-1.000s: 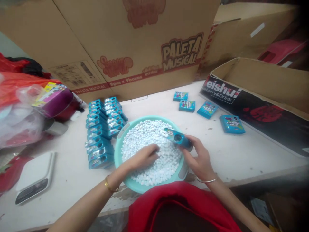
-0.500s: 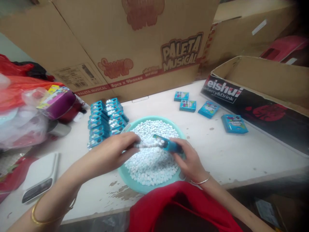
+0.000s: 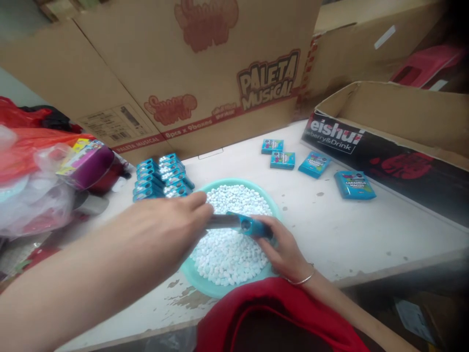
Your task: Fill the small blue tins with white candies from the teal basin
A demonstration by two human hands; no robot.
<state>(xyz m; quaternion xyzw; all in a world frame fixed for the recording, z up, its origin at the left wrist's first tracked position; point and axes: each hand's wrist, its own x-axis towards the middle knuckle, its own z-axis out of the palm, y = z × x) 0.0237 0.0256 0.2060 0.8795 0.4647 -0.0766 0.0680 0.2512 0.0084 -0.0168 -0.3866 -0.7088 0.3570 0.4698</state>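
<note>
Large cardboard carton [image 3: 190, 73]: "PALETA MUSICAL" in big outlined letters; red band beneath repeats "PALETA MUSICAL" and reads "8pcs x 9boxes". Barcode label on its left panel, too small to read. Black-sided tray box [image 3: 384, 161]: "eishui", under it "berry&Drink", first letters cut off. Small blue box [image 3: 354, 185] on counter: "CARAMELO MACIZO"

Candies [image 3: 234, 244] in bowl [image 3: 205, 283], stacked packs [image 3: 161, 177] left (cartons [image 3: 205, 73] behind)
</note>
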